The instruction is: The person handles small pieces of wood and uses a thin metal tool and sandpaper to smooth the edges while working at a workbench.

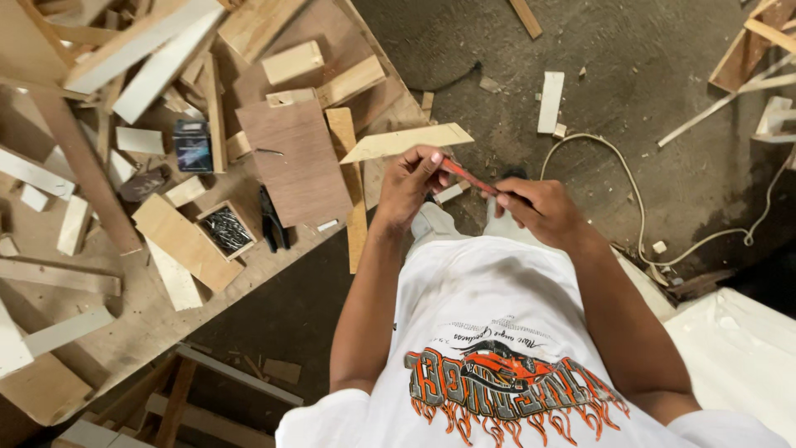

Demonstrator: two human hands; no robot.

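Note:
I look straight down my white printed shirt at both hands held in front of me. A thin red pencil (469, 177) runs between them. My left hand (412, 184) pinches its upper end with fingertips, just below a pointed pale wood offcut (406, 142) that juts off the workbench edge. My right hand (541, 210) is closed around the pencil's lower end. Both hands hover over the floor, beside the bench.
A workbench (141, 315) at left is littered with wood scraps, a brown plywood panel (296, 162), a small box of nails (226, 229), a dark tool (272, 222) and a small dark box (192, 146). A white cable (638, 199) snakes over the dirty floor at right.

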